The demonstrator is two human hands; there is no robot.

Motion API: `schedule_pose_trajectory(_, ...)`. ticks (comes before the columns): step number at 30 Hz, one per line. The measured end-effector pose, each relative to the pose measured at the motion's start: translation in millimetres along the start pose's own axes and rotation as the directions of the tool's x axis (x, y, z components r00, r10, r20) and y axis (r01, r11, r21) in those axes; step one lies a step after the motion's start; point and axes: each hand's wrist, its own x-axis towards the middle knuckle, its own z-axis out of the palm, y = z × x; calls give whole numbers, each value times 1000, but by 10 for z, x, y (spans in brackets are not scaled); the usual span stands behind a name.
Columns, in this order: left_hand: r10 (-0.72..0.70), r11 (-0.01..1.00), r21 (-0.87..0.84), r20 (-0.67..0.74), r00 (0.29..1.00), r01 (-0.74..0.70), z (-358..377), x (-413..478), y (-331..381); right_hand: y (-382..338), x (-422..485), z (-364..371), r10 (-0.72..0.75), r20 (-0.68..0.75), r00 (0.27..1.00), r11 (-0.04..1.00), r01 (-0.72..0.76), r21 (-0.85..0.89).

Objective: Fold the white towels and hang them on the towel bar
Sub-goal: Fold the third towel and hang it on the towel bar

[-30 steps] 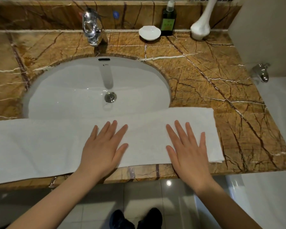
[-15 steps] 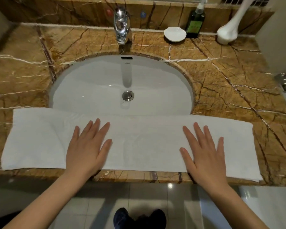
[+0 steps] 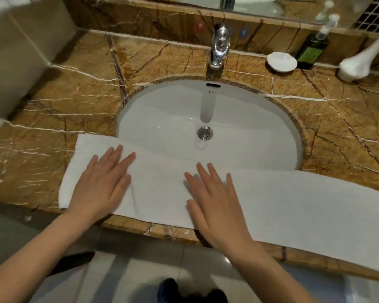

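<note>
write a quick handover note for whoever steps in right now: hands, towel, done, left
Left hand: open, flat on the left part of the white towel.
Right hand: open, flat on its middle.
Towel: a long strip along the front edge of the counter, covering the near rim of the sink.
Done: folded lengthwise, it seems.
Left: fold it shorter, then hang it on the towel bar, which is out of view.

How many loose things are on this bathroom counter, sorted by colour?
White: 3 (towel, soap dish, long-necked object)
Dark green: 1 (pump bottle)
Total: 4
</note>
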Motion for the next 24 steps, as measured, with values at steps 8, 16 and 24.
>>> schedule_pose_trajectory(8, 15, 995, 100, 42, 999, -20, 72, -129, -337, -401, 76, 300, 71, 121, 990, 991, -56, -124)
schedule_pose_trajectory(16, 13, 1000, 6, 15, 1000, -13, -26, -211, -281, -465, 6, 213, 167, -30, 986, 984, -168, -60)
schedule_pose_trajectory(24, 52, 998, 29, 22, 998, -53, 127, -63, -150, 58, -139, 133, 419, -66, 906, 895, -424, -141)
